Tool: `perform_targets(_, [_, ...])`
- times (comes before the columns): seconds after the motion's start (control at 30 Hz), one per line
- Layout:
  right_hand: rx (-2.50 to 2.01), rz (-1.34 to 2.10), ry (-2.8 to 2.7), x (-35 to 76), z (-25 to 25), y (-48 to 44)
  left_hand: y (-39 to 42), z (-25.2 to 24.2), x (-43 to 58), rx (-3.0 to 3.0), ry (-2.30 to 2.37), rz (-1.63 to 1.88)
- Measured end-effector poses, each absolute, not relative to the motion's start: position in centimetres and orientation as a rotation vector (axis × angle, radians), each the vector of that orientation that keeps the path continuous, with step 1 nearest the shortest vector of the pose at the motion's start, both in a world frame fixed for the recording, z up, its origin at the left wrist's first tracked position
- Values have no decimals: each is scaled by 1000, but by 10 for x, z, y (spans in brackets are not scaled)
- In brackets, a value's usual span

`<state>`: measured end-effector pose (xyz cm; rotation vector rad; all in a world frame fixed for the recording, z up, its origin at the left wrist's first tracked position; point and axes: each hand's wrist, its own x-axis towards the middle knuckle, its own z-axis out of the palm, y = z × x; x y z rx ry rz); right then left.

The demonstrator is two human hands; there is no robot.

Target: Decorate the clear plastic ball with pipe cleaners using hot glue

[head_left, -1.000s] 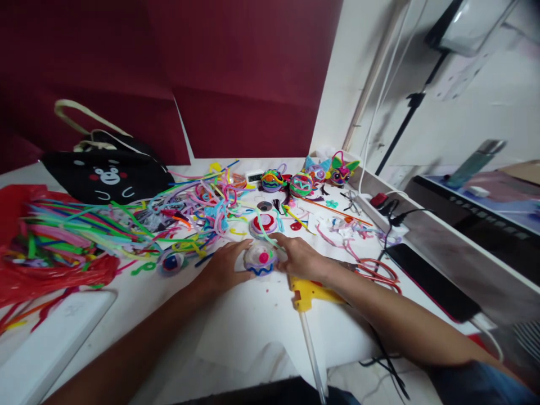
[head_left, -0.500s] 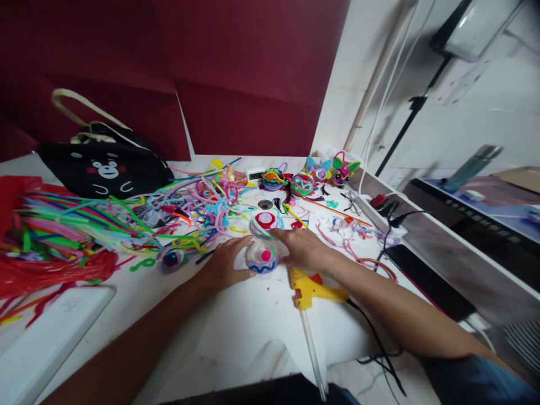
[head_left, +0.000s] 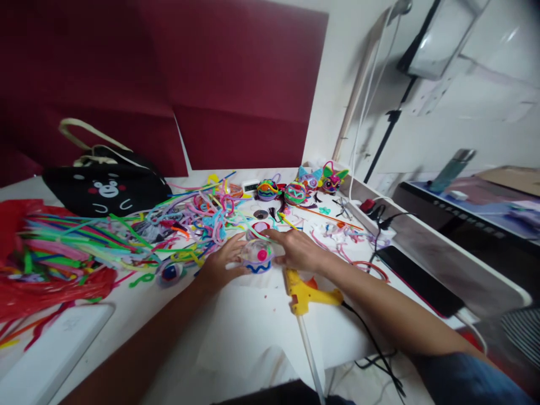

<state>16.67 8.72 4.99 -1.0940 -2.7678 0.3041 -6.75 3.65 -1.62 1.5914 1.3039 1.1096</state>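
Ball (head_left: pixel 258 257) — between both hands (head_left: pixel 223 264) (pink-dotted)

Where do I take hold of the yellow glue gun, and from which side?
The yellow glue gun is likely best gripped by its handle, coming from the right: it lies flat with the handle pointing that way, trigger on the far edge, glue stick jutting toward the person.

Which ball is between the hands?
The clear ball with the pink dot and blue squiggle: left hand and right hand flank it. The balls at the back sit apart.
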Motion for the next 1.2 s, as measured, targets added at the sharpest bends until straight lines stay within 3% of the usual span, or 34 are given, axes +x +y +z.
perform_targets(0.33, [-799,466,-2371,181,69,93,32,52,-48,1102,1087,1385])
perform_targets(0.83, [-737,466,-2183,198,76,103,56,78,-14,785,941,1528])
perform_targets(1.2, [-742,1514,-1507,189,105,122,77,93,-14,833,847,1700])
